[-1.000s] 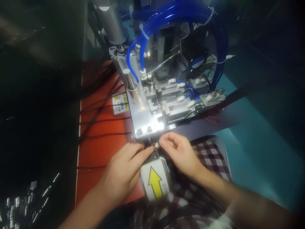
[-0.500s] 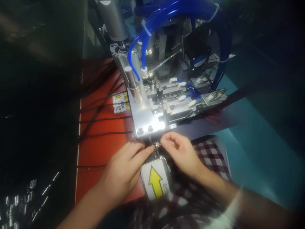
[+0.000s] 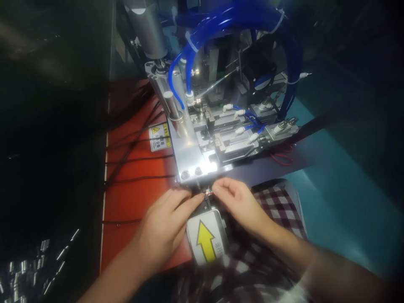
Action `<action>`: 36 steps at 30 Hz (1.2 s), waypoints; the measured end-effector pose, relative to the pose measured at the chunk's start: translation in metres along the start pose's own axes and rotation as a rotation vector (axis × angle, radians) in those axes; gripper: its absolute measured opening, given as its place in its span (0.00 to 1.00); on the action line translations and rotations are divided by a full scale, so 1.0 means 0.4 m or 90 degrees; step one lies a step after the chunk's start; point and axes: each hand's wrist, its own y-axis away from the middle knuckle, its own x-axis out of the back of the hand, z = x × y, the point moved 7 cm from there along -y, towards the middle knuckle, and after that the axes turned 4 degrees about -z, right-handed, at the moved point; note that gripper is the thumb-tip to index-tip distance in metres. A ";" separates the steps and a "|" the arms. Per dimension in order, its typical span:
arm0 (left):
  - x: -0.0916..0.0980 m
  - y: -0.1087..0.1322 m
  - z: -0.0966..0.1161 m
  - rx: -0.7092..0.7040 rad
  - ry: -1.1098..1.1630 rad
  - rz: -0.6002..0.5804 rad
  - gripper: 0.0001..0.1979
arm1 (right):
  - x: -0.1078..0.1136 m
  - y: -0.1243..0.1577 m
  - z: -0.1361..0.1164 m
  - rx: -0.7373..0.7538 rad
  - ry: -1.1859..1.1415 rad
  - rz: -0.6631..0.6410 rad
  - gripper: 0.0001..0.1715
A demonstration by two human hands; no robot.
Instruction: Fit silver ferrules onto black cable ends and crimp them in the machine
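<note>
A small shiny metal part [image 3: 208, 192], too small to name, sits at the front edge of the machine [image 3: 189, 155], between my two hands. From the left, my left hand [image 3: 168, 214] reaches it with closed fingers, thumb tip touching its left end. On the other side, my right hand [image 3: 235, 198] has thumb and index finger pinched at its right end. Just below is a white cover [image 3: 205, 235] with a yellow arrow. Whether the part rests in a holder or is held only by my fingers, I cannot tell.
Over the machine arches a bundle of blue air hoses [image 3: 233, 19]. A metal cylinder [image 3: 172, 105] stands at its left. Black cables [image 3: 139, 178] cross the orange surface [image 3: 132, 198], near a warning label [image 3: 160, 137]. Shiny metal pieces [image 3: 25, 269] lie at lower left.
Both hands stay at the small metal part, with only a very slight shift of the fingers. The whole view has moved slightly.
</note>
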 end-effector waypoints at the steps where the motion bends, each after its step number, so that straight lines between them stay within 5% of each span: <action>1: 0.000 0.001 0.000 0.001 0.000 0.001 0.15 | 0.001 0.000 0.005 -0.018 -0.025 0.002 0.10; 19: 0.000 -0.003 0.000 0.002 -0.002 0.003 0.15 | 0.000 0.005 -0.029 0.106 0.057 0.058 0.08; 27: 0.001 -0.003 -0.002 0.004 -0.009 0.005 0.14 | -0.007 0.003 -0.020 0.017 0.016 0.038 0.09; 33: 0.000 0.000 -0.001 0.000 -0.006 -0.002 0.14 | -0.024 -0.005 0.016 -0.130 -0.138 -0.088 0.16; 36: -0.005 0.006 -0.005 0.008 0.002 0.002 0.16 | -0.011 -0.004 0.036 -0.139 -0.170 -0.088 0.19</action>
